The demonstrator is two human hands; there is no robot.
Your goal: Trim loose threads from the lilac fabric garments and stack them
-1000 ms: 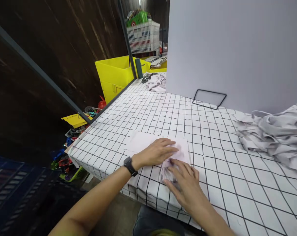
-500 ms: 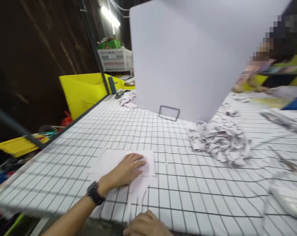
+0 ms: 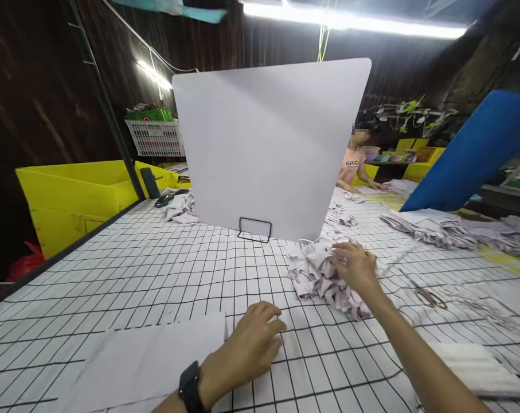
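My right hand is at a heaped pile of small white fabric pieces. Its thumb and fingers close around a fold of white fabric at the top of the heap. My left hand, with a black watch on the wrist, is over the grid-patterned table cover just right of a flat white fabric sheet. Its fingers are loosely bent and apart, with nothing in them. The sheet lies spread at the lower left, partly behind my left wrist.
A large white board stands behind the pile, with a black wire stand at its foot. Scissors and a white folded stack lie right. More fabric and a blue board are farther off. A co-worker sits across.
My view has swung up and to the right. My right hand has gone from the table's near edge to the pile. My left hand has come off the fabric sheet, to its right.
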